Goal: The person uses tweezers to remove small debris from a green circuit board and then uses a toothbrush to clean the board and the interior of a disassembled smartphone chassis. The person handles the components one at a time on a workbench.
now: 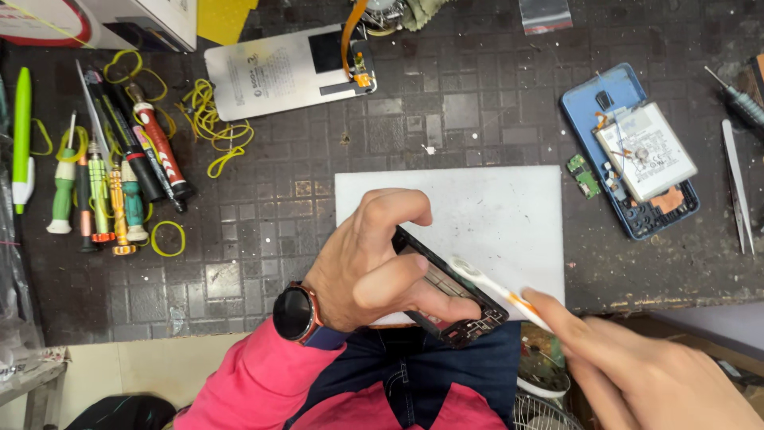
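Nearest us, our right hand (pixel 637 374) pinches a white brush (pixel 497 288) against the phone frame (pixel 450 291), which our left hand (pixel 374 267) clamps over a white mat (pixel 509 215) at the desk (pixel 477 119) edge. Farther off lie an opened blue phone (pixel 633 151) and screwdrivers (pixel 111 183).

Dark workbench (pixel 477 103), surface embossed in a square tile pattern, worn and dusty. White rectangular mat (pixel 509 215) at the near edge, centre. Far centre: pale phone back cover (pixel 270 76) with orange flex cable (pixel 350 40). Right: opened blue phone body (pixel 593 119), silver battery (pixel 646 151) sitting in it; small green circuit board (pixel 584 175) just beside its left edge. Metal tweezers (pixel 737 187) far right. Left: row of precision screwdrivers (pixel 99 203), red-handled tool (pixel 159 147), green pen (pixel 22 139), loose yellow rubber bands (pixel 215 127). Small clear plastic bag (pixel 544 14) at the far edge.
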